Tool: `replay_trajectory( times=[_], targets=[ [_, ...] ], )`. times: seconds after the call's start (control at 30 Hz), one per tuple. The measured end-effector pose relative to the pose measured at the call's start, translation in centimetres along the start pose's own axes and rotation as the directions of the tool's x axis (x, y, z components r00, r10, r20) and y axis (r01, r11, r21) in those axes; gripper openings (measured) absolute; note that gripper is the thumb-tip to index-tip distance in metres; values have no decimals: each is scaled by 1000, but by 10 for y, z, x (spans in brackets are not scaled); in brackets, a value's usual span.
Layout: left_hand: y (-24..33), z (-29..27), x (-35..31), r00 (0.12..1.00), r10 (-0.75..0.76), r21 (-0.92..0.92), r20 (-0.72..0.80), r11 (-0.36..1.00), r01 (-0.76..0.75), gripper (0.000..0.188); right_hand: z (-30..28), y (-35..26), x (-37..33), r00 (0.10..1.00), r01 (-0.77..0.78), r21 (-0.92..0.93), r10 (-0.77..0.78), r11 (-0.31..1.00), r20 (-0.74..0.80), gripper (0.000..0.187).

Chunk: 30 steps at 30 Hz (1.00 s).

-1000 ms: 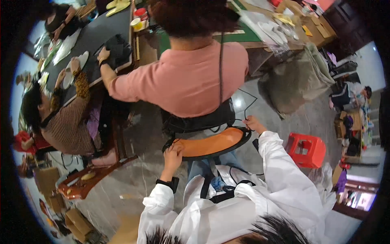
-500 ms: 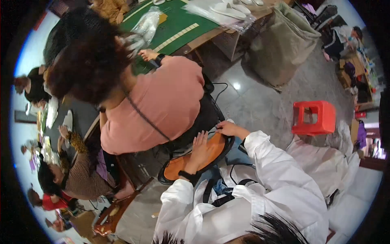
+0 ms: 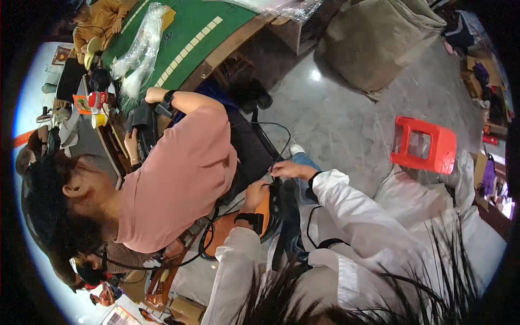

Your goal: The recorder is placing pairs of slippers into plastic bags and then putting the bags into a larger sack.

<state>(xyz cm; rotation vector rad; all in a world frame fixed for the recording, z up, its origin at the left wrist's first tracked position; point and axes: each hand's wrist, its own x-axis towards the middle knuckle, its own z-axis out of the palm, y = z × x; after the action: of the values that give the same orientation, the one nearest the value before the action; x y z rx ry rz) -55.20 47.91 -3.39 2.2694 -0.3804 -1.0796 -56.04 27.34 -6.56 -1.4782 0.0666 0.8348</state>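
Black cable (image 3: 288, 138) loops beside the chair of the person in the pink top and runs down to my hands. At its lower end, the fingers of my right hand (image 3: 287, 169) are pinched on it. Just below and to the left, my left hand (image 3: 253, 196) has its fingers curled in close to the same cable; what they hold, if anything, is hidden. My left wrist rests over an orange, flat, seat-like surface (image 3: 262, 214) with a dark rim. More dark cable curves around its left side.
In front of me sits a person in a pink top (image 3: 179, 168), at a green-topped table (image 3: 184, 35) with clear plastic wrap (image 3: 143, 54) on it. To the right stand a red plastic stool (image 3: 447, 149) and a large grey-brown sack (image 3: 374, 46). Pale sheeting (image 3: 411, 197) lies near my right elbow.
My left hand, earlier flat and spread on the orange surface, has curled its fingers near the cable. My right hand has shifted slightly left. The pink-topped person has turned and leaned left.
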Motion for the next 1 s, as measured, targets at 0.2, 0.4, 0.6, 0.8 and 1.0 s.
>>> replay_trajectory(
  times=[0.2, 0.4, 0.6, 0.8, 1.0],
  targets=[
    [16, 21, -9, 989, -55, -255, 137, 963, 88, 27, -21, -26, 17, 932, 36, 947, 330, 320, -146, 16],
    [27, 10, -36, 988, -36, -329, 150, 941, 84, 19, -43, -28, 47, 570, 228, 493, 295, 840, -767, 21],
    [-2, 17, -83, 978, -144, -532, -149, 846, 43, 17, -38, -25, 46, 723, -76, 543, 421, 836, -547, 22],
    [23, 8, -51, 901, -249, -584, -356, 811, -6, 15, -41, -38, 36, 866, 2, 692, 344, 722, -362, 49],
    [-22, 69, -21, 939, -227, -425, -260, 899, 100, 27, 12, -67, 15, 870, 47, 107, 12, 993, -493, 71]
  ],
)
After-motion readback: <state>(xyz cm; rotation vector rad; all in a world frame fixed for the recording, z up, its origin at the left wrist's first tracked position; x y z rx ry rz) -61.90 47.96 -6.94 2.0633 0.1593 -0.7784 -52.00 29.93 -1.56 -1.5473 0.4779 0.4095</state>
